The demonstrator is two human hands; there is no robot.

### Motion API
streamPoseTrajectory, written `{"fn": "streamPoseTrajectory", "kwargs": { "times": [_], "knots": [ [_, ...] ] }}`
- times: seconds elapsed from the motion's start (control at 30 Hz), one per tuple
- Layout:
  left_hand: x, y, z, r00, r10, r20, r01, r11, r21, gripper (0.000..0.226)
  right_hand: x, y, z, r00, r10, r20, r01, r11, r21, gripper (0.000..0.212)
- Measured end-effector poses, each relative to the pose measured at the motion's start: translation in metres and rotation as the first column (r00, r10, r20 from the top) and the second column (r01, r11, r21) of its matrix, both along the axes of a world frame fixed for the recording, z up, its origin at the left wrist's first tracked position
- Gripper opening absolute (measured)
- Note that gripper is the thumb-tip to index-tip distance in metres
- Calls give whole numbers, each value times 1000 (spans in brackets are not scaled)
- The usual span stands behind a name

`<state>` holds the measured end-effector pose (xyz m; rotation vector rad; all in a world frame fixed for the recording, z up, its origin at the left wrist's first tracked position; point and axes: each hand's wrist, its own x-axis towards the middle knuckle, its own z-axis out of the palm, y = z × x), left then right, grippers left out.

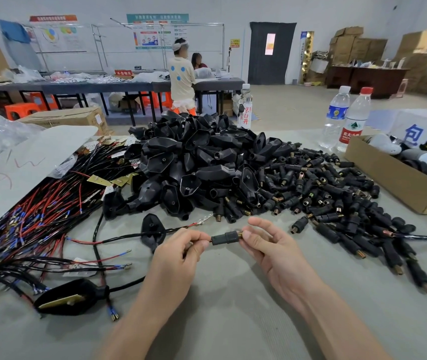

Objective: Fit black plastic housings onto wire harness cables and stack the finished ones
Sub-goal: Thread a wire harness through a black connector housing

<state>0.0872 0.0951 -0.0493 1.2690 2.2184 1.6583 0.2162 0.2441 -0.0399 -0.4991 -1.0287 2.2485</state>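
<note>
Evidently early: left hand (178,253) pinches a thin black cable (129,239), right hand (272,253) its brass-tipped black plug (225,237), one black plastic housing (152,233) threaded on; a tall heap of black housings (194,162) waits, one finished harness (69,297) nearby.

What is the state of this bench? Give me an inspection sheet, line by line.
Surface: grey cloth-covered table, far half buried in parts.
Job's things: heap of black plastic housings; spread of loose black brass-tipped connectors; one black cylindrical connector held between both hands.
Clutter: two clear plastic water bottles; open brown cardboard box.
Grips: left hand pinches the thin black cable; right hand pinches the connector's brass end.
Cables: tangled red and black wire harnesses at left; thin black cable leads into the held connector.
Surroundings: two people at a long grey bench; stacked brown cartons.
</note>
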Motion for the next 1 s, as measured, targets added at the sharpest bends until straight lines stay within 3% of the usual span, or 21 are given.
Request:
{"fn": "streamPoseTrajectory", "kwargs": {
  "times": [0.17,0.27,0.37,0.57,0.73,1.0],
  "knots": [
    [2,1,0,1000,4,-1,-4,1000,2,28,-1,0,0,999,-8,-32,7,999,-43,36],
    [9,1,1,995,-38,-96,34,999,-41,31,0,1,1,999,-24,-28,22,997,-71,38],
    [13,0,1,978,-61,-199,47,996,-77,23,1,0,2,999,-45,0,45,999,-31,40],
    [15,-3,2,964,-139,-225,104,982,-157,29,4,-1,2,997,-57,48,51,993,109,39],
    [13,-2,-3,967,-58,-248,17,987,-161,13,7,-3,7,992,-84,94,58,967,249,34],
    [12,-5,1,950,-39,-309,-42,967,-250,17,10,8,8,976,-205,77,188,964,187,20]
  ]
}}
